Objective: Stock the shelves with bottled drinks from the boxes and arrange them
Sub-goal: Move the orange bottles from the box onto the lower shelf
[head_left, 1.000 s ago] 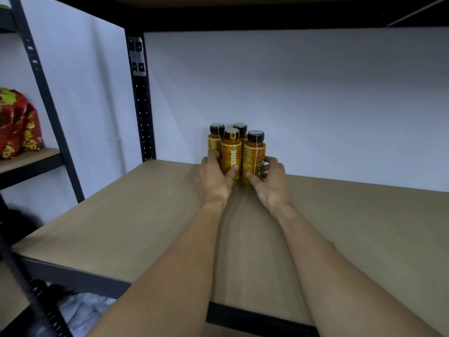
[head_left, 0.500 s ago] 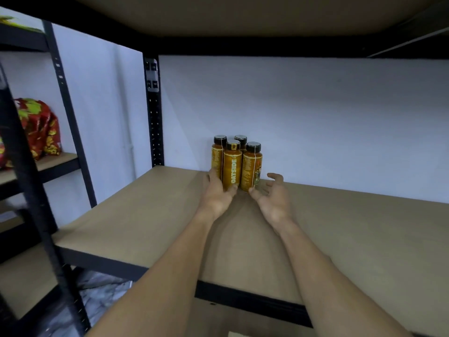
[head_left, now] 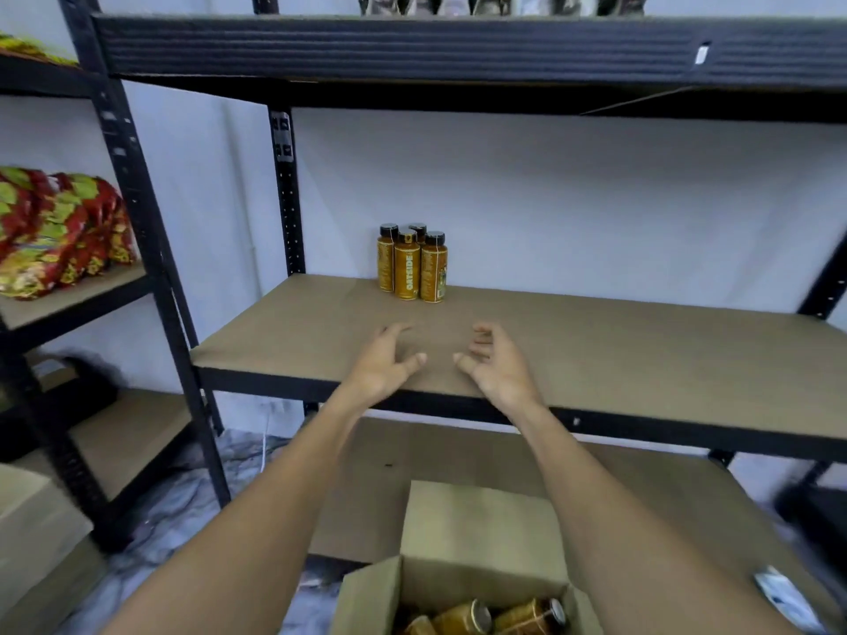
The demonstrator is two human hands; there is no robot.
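Four bottles [head_left: 412,264] stand clustered at the shelf [head_left: 596,355] back, more lying in the box [head_left: 481,533] below. Left hand [head_left: 382,364] and right hand [head_left: 492,362] hover spread, empty. Likely rigid, liquid-heavy, smooth: grip mid-body, below the cap.

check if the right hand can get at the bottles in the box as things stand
Probably yes. The right hand is empty, fingers spread, above the shelf. The box below has its flaps open, bottles exposed, and nothing lies over them.
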